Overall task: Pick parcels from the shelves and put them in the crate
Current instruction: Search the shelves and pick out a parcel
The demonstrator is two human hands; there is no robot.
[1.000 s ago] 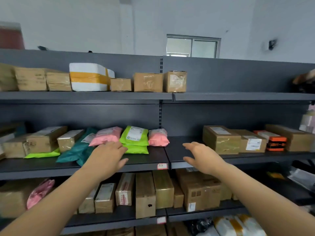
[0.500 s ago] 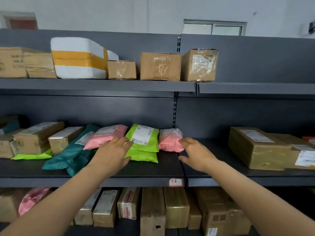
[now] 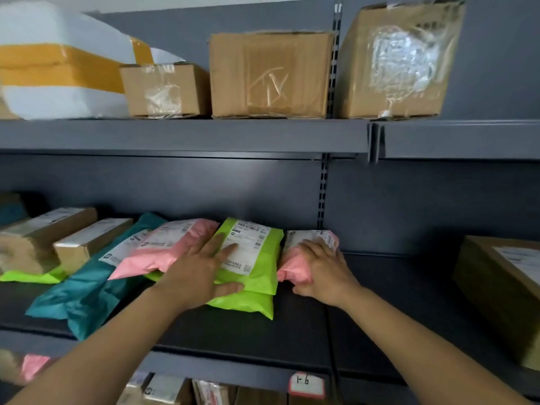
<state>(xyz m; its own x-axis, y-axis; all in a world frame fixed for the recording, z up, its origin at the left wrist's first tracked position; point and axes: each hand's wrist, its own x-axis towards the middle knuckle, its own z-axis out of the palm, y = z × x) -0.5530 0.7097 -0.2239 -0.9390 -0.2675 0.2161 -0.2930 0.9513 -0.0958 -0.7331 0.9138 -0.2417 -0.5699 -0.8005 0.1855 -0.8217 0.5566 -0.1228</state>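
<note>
Head: left hand (image 3: pixel 193 270) now flat on green parcel (image 3: pixel 261 274), right hand (image 3: pixel 324 273) gripping small pink parcel (image 3: pixel 292 266).

I read: lime-green pkg (image 3: pixel 260 277) w/ white label (image 3: pixel 248 244) under left fingers (image 3: pixel 214 245); pink pkg (image 3: pixel 293 263) under right fingers (image 3: pixel 311 248).

a lime-green plastic mailer bag (image 3: pixel 253 260) with a white printed label lies flat on the dark grey metal shelf (image 3: pixel 292 334), stacked on a second lime-green bag (image 3: pixel 248 304), the left hand (image 3: pixel 195 273) flat on its label. just beside its right edge, a small pink plastic mailer bag (image 3: pixel 292 260) lies gripped by the right hand (image 3: pixel 324 273).
</note>
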